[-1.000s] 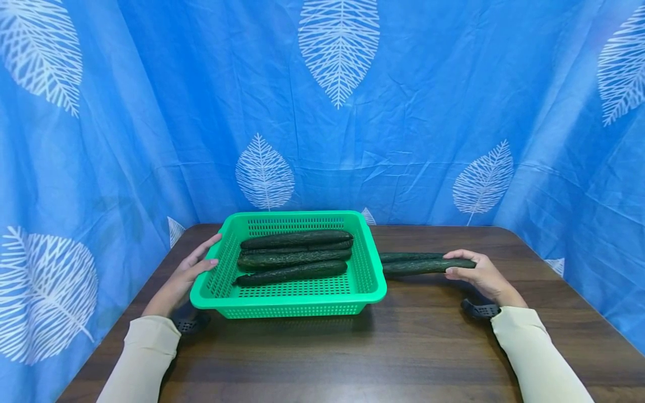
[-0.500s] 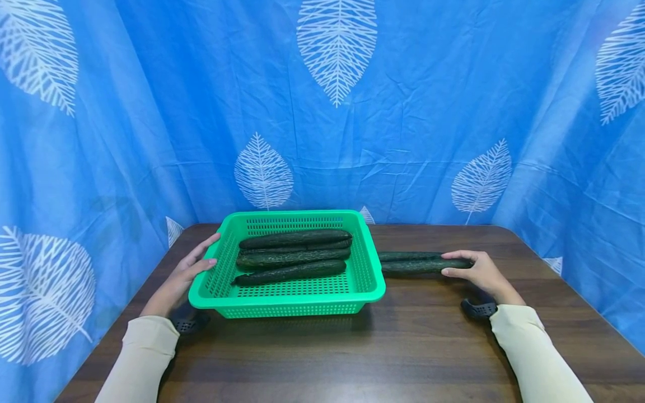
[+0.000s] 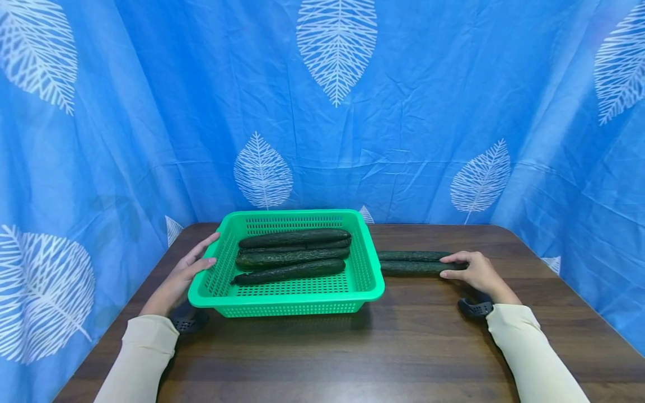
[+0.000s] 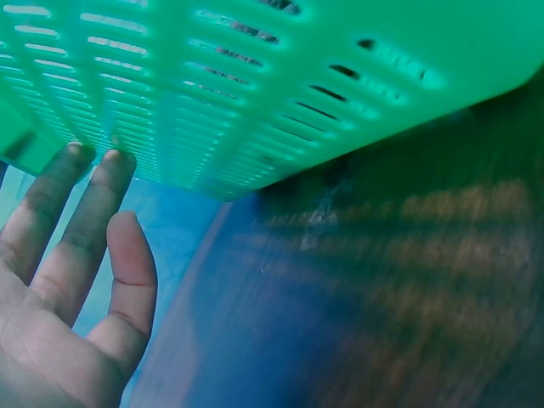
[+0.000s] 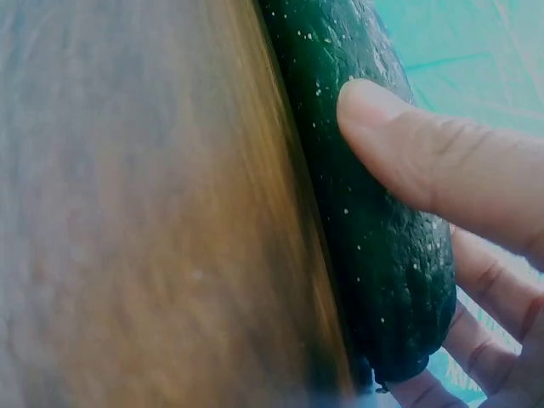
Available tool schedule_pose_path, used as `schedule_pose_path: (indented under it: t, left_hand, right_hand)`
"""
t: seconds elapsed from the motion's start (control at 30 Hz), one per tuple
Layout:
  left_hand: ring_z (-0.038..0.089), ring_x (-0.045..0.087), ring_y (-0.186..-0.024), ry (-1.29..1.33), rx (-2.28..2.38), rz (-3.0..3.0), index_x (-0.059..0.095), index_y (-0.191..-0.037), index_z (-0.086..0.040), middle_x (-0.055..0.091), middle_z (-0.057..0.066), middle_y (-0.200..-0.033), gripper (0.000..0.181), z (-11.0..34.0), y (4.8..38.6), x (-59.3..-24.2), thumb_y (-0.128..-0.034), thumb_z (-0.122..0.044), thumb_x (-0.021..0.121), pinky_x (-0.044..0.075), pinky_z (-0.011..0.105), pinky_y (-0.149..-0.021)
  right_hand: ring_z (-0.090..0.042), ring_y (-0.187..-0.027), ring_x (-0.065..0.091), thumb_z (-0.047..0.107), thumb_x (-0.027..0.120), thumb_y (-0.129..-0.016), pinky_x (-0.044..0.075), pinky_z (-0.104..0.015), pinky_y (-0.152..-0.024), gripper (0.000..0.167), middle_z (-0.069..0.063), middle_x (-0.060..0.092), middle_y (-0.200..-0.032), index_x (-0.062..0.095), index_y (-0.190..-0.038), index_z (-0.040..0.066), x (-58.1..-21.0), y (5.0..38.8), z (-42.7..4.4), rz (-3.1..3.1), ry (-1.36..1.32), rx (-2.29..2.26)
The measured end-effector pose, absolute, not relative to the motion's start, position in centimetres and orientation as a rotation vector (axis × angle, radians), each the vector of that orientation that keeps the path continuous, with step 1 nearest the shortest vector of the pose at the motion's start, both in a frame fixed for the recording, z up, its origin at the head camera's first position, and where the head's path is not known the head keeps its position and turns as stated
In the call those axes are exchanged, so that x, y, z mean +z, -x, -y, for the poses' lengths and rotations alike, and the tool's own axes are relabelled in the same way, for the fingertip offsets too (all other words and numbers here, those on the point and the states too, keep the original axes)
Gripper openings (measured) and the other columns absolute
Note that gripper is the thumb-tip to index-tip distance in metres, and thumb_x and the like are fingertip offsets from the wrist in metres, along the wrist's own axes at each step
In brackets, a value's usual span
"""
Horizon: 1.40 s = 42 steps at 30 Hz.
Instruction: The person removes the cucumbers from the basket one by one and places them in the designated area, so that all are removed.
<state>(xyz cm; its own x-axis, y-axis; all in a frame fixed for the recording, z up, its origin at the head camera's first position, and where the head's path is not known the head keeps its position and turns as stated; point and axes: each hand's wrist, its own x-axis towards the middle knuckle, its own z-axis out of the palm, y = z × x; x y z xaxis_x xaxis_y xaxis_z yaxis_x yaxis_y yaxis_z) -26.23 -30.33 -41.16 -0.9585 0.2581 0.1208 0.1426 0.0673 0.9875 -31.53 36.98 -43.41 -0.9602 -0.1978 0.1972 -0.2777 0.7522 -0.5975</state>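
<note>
A green perforated basket (image 3: 289,300) stood on the brown table (image 3: 413,341), left of center in the head view. It contained at least three dark green cucumbers (image 3: 292,257), placed lengthwise, roughly parallel and close together, across the middle of the basket floor. Perforated floor was visible between the nearest cucumber and the front wall.

The left hand (image 3: 183,274) was at the basket's left side with fingers extended and not clenched; the fingertips touched the wall and rim.

Two more cucumbers lay side by side on the table, right of center: a rear cucumber (image 3: 410,256) and a front cucumber (image 3: 410,268). The basket's right rim hid their left ends. The right hand (image 3: 478,274) grasped the front cucumber near its right end, with the thumb on the near side and the fingers on the far side.

The table's rear edge ran behind the basket, against the blue curtain (image 3: 322,162). Wood surface extended from the basket's front wall to the lower edge of the frame, between the two sleeves (image 3: 136,352).
</note>
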Motion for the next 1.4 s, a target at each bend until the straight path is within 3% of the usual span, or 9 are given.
schedule_pose_path:
  t: [0.1,0.2,0.33,0.43,0.5,0.87,1.03,1.4]
  left_hand:
    - [0.007,0.07,-0.11,-0.423,2.047,-2.224,0.016,-0.176,-0.016,0.057,-0.018,-0.138,0.069,30.4,26.2,-41.2,-0.116,-0.019,0.049,0.061,0.029,-0.087]
    - [0.007,0.07,-0.11,-0.416,2.044,-2.233,0.016,-0.176,-0.016,0.057,-0.018,-0.137,0.069,30.4,26.2,-41.2,-0.1161,-0.02,0.049,0.062,0.029,-0.086]
    - [0.006,0.071,-0.11,-0.407,2.042,-2.241,0.015,-0.176,-0.015,0.057,-0.019,-0.136,0.069,30.5,26.3,-41.1,-0.116,-0.02,0.049,0.062,0.029,-0.086]
    - [0.006,0.071,-0.11,-0.414,2.049,-2.231,0.014,-0.176,-0.015,0.058,-0.019,-0.135,0.07,30.5,26.3,-41.2,-0.1159,-0.02,0.05,0.062,0.029,-0.087]
    - [0.007,0.072,-0.109,-0.421,2.061,-2.22,0.015,-0.176,-0.014,0.06,-0.018,-0.134,0.069,30.5,26.3,-41.2,-0.1158,-0.019,0.05,0.062,0.029,-0.086]
    - [0.006,0.068,-0.114,-0.416,2.045,-2.223,0.015,-0.176,-0.016,0.053,-0.015,-0.139,0.069,30.4,26.1,-41.0,-0.1162,-0.021,0.049,0.061,0.029,-0.089]
    - [0.008,0.07,-0.113,-0.44,2.077,-2.172,0.013,-0.176,-0.015,0.057,-0.013,-0.138,0.069,30.3,26.1,-41.3,-0.1165,-0.02,0.048,0.061,0.03,-0.089]
    - [0.007,0.069,-0.114,-0.414,2.069,-2.19,0.011,-0.176,-0.013,0.056,-0.015,-0.138,0.071,30.2,26.1,-41.1,-0.1159,-0.02,0.049,0.061,0.029,-0.089]
  right_hand:
    - [-0.051,-0.119,0.063,0.016,0.088,-0.093,0.056,-0.06,-0.093,0.039,-0.031,0.07,-0.129,0.077,-0.125,-0.006,-43.2,31.5,-37.0,2.819,-0.383,1.013]
    - [-0.044,-0.114,0.067,0.015,0.086,-0.095,0.058,-0.045,-0.088,0.038,-0.03,0.072,-0.127,0.077,-0.124,-0.007,-42.9,31.4,-36.9,2.8,-0.382,1.035]
    - [-0.017,-0.106,0.068,0.015,0.081,-0.1,0.055,-0.026,-0.082,0.036,-0.028,0.072,-0.127,0.075,-0.127,-0.007,-42.4,31.3,-36.7,2.771,-0.375,1.093]
    - [0.004,-0.101,0.063,0.015,0.077,-0.103,0.054,-0.02,-0.083,0.037,-0.03,0.07,-0.131,0.072,-0.131,-0.009,-41.8,31.3,-36.5,2.748,-0.39,1.185]
    - [0.011,-0.099,0.061,0.014,0.075,-0.104,0.054,-0.018,-0.083,0.038,-0.031,0.069,-0.132,0.071,-0.132,-0.01,-41.4,31.3,-36.4,2.735,-0.413,1.229]
    - [0.01,-0.102,0.062,0.006,0.071,-0.105,0.056,-0.021,-0.083,0.036,-0.03,0.069,-0.132,0.067,-0.135,-0.013,-39.1,31.0,-34.9,2.729,-0.594,1.249]
    - [0.009,-0.104,0.063,0.004,0.071,-0.104,0.058,-0.023,-0.084,0.034,-0.03,0.069,-0.132,0.068,-0.134,-0.012,-37.9,30.5,-33.7,2.746,-0.68,1.239]
    - [-0.008,-0.109,0.068,0.006,0.072,-0.104,0.058,-0.029,-0.089,0.03,-0.025,0.072,-0.129,0.072,-0.132,-0.005,-35.7,29.5,-30.4,2.8,-0.874,1.201]
